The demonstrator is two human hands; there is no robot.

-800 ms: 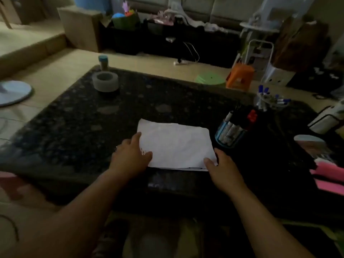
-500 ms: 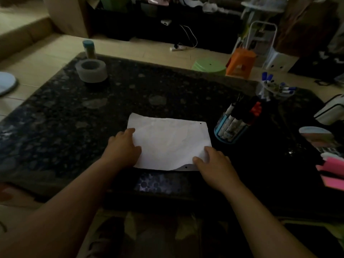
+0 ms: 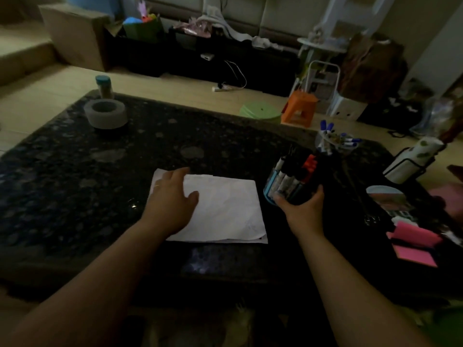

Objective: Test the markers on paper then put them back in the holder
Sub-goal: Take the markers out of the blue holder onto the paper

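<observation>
A person seated at the near edge of a dark stone table [image 3: 100,186] prepares to try out a set of markers [image 3: 284,180]. The left hand [image 3: 172,196] lies flat, fingers straight, on the left part of a creased sheet of white paper [image 3: 225,211], which sits close to the table's near edge. The right hand [image 3: 303,206] curls around the base of a blue-rimmed holder [image 3: 270,190], just beside the paper's right edge, with the markers all standing in it, caps up. No marker has been drawn out yet and the sheet looks unmarked, so the task appears to be at its start. The holder seems to lean. It would be best steadied upright on the table before one marker is lifted straight out by its cap end, while the left palm keeps the wrinkled paper pinned. A roll of tape [image 3: 105,113] sits near the far left corner, and pink notes [image 3: 413,246] lie by the right edge.
</observation>
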